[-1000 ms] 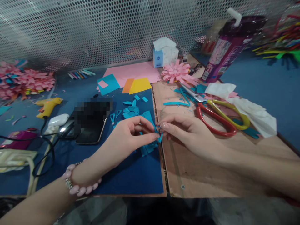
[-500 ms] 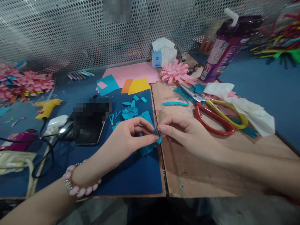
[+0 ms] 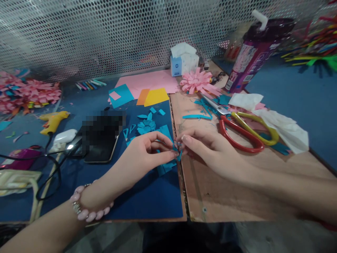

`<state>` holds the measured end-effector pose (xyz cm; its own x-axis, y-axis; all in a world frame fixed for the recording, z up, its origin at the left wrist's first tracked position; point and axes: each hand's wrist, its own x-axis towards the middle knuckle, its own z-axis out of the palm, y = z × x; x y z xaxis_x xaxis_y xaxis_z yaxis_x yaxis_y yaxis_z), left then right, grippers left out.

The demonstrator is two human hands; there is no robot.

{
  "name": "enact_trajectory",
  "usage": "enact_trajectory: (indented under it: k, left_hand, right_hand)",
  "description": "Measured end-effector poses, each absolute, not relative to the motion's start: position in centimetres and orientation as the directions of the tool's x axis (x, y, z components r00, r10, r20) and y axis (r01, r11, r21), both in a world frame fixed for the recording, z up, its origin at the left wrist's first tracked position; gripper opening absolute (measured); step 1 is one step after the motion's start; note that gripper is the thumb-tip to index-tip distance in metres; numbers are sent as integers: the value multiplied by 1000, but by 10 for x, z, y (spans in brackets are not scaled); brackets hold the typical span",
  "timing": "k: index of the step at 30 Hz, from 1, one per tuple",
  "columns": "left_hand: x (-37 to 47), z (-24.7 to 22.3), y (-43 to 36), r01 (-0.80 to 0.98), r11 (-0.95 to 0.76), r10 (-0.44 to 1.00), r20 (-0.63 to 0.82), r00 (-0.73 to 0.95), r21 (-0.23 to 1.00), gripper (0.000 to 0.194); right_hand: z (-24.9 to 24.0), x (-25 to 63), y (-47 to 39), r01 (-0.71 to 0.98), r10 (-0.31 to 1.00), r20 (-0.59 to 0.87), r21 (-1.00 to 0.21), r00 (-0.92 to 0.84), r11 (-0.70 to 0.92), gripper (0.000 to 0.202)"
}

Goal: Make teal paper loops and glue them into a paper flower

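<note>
My left hand [image 3: 151, 151], a beaded bracelet at its wrist, pinches a small blue paper piece [image 3: 179, 155] over the seam between the blue mat and the wooden board. Against the same piece, the fingertips of my right hand [image 3: 205, 149] are pressed together; the fingers partly hide it. Behind my left hand lies a blue paper flower [image 3: 146, 125] with loose folded petals. Blue paper sheets [image 3: 165, 168] lie partly hidden beneath that hand. Scissors [image 3: 240, 135] with red and yellow handles rest to the right of my right hand.
Pink paper [image 3: 147, 82], a tissue box [image 3: 176, 66] and a pink paper flower [image 3: 196, 81] are at the back. A purple cup [image 3: 246, 63] stands behind the scissors. At left are a phone [image 3: 102, 140], a yellow glue gun [image 3: 54, 121] and cables.
My right thumb has shifted slightly up and to the right at the paper piece. My left hand has hardly moved.
</note>
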<state>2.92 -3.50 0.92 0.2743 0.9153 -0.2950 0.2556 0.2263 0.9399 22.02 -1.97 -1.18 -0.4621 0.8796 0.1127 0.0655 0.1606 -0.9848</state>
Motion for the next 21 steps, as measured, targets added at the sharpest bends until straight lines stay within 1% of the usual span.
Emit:
enact_trajectory:
  k: [3,9,14,17,21]
  left_hand:
    - [29,9,-35,236,236,922,-294,252,943,21]
    - [30,9,-33,223,227,929,-280,244,948,20]
    - [30,10,-33,205,235,931,-281,233,950,20]
    - [30,9,-33,163,256,928,-289,234,953,19]
    - [30,7,-33,99,298,919,-314,239,949,16]
  right_hand:
    - [-11,221,-21,53,865,64,-993,-497,104,17]
    - [-10,220,-21,128,852,19,-987,-523,100,22]
    - [-11,220,-22,124,844,43,-984,-534,129,21]
    - [-13,220,-22,137,847,61,-978,-529,155,20]
    - [-16,218,-22,110,844,86,-979,-530,169,22]
